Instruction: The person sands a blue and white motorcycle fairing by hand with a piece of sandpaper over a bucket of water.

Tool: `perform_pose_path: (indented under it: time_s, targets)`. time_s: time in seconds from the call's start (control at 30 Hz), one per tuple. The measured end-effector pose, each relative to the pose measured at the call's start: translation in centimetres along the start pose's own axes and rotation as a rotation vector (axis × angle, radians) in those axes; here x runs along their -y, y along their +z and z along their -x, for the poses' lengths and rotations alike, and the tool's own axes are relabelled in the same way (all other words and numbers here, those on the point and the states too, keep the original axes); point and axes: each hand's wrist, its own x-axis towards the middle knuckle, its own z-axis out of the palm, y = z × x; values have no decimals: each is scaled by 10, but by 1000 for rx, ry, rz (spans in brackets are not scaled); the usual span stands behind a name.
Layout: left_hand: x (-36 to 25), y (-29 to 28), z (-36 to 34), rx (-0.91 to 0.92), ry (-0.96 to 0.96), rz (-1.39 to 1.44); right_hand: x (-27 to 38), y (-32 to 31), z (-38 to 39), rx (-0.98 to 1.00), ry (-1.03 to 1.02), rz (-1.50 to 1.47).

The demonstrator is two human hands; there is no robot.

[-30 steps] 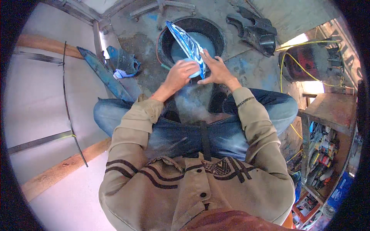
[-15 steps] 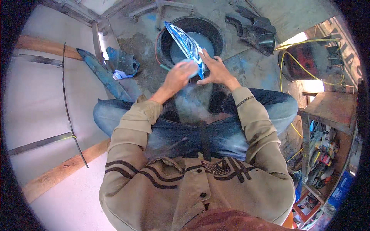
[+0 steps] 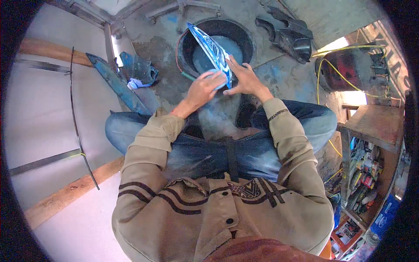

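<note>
A long pointed blue-and-white patterned panel, like a vehicle fairing piece, slants over a round black tub. My right hand grips the panel's near end, thumb below and fingers along its right side. Bent around a thin light-blue pad or sheet, my left hand presses against the panel's left edge near that same end. Exactly what kind of pad it is, I cannot make out. Cloudy liquid lies in the tub, partly hidden by the panel.
Dark plastic parts lie on the floor at far right. A blue panel and dark blue piece are at left. A green-handled red rod touches the tub. At right stand a tank with yellow hose and a cluttered wooden shelf.
My left hand has shifted slightly along the panel's edge, and the pad shows more sharply. The panel has barely moved; my right hand keeps its hold.
</note>
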Motion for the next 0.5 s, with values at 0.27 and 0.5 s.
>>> perform_pose_path:
  time_s: [0.27,0.5]
  targets:
    - [4,-9,-10,7,10,26,0,-1,-1,31,37,-33]
    - [-3,-3,-5,26,33,11,1,-2,-2,69,56,-58]
